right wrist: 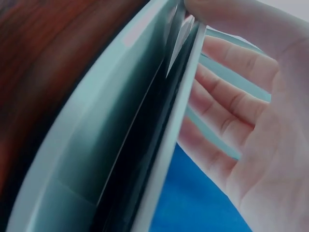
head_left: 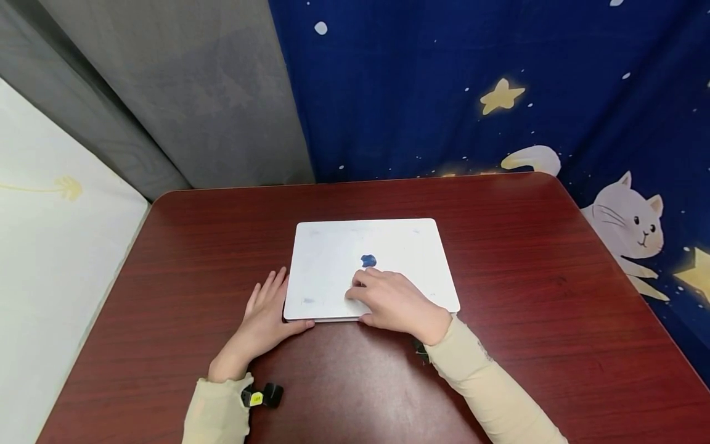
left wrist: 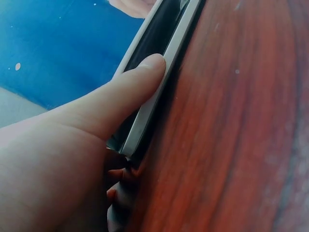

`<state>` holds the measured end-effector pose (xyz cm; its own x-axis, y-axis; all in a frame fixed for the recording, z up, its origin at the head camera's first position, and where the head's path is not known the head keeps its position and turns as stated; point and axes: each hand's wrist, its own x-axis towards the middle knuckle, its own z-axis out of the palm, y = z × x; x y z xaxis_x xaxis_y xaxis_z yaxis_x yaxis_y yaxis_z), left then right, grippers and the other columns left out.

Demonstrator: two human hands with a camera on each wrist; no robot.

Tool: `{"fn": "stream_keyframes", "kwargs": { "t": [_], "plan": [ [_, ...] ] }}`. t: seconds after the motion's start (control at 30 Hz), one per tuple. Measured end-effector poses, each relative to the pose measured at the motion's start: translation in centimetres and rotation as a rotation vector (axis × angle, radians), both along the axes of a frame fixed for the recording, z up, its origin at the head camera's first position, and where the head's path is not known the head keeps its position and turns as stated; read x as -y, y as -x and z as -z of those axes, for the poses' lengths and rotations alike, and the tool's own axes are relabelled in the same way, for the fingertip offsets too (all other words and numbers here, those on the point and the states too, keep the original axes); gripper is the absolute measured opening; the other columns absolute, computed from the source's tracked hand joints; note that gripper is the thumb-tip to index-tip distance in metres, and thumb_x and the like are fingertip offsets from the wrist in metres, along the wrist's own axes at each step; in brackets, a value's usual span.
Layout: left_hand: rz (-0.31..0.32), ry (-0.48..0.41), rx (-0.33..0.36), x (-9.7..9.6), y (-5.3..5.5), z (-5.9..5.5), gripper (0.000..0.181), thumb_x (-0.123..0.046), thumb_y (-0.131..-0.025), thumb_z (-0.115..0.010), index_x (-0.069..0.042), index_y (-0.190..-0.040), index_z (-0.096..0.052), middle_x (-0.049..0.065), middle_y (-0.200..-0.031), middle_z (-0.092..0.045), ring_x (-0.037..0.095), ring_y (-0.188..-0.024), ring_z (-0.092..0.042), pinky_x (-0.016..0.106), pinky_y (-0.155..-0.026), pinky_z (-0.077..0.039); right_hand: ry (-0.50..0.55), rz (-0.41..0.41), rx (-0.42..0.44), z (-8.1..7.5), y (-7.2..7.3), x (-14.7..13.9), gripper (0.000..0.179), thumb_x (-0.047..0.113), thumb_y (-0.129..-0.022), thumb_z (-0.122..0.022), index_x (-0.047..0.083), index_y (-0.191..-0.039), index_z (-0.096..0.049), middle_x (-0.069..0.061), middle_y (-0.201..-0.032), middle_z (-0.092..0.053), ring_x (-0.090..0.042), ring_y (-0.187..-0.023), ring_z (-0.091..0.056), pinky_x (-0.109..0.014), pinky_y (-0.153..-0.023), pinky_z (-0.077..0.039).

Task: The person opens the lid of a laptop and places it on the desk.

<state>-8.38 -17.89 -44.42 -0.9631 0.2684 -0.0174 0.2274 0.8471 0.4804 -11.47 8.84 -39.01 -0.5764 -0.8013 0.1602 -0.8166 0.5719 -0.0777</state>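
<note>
A silver laptop (head_left: 327, 259) with an apple logo lies on the table, its lid (right wrist: 166, 145) slightly raised from its base (right wrist: 82, 125). At the lid's front edge my right hand (head_left: 396, 302) pinches it, thumb at the underside and bent fingers on top. Beside the laptop's near left corner is my left hand (head_left: 263, 324), fingers stretched along the left side. In the left wrist view its thumb (left wrist: 128, 89) rests against the base's front edge (left wrist: 145, 118), in the gap under the lid. Most of the keyboard and screen is hidden.
The dark red wooden table (head_left: 527, 259) extends on all sides of the laptop. Behind it hang a grey curtain (head_left: 222, 92) and a blue curtain (head_left: 399, 80) with stars and a cat. A white panel (head_left: 50, 246) stands along the left. Each wrist wears a small camera (head_left: 266, 396).
</note>
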Motion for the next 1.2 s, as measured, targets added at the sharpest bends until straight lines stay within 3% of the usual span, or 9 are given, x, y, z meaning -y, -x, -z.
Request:
{"fn": "stream_keyframes", "kwargs": {
  "t": [1.2],
  "plan": [
    [0.003, -0.044, -0.024, -0.1, -0.2, -0.2, 0.095, -0.063, -0.068, -0.062, -0.018, -0.142, -0.022, 0.013, -0.147, -0.012, 0.029, -0.134, -0.004, 0.05, -0.102, -0.002, 0.099, -0.054, -0.064, -1.6, 0.2, -0.9, 0.01, 0.025, -0.073, -0.068, 0.025, -0.082, -0.063, 0.013, -0.08, -0.051, -0.004, -0.075, -0.051, -0.025, -0.056, -0.046]
  ]
}}
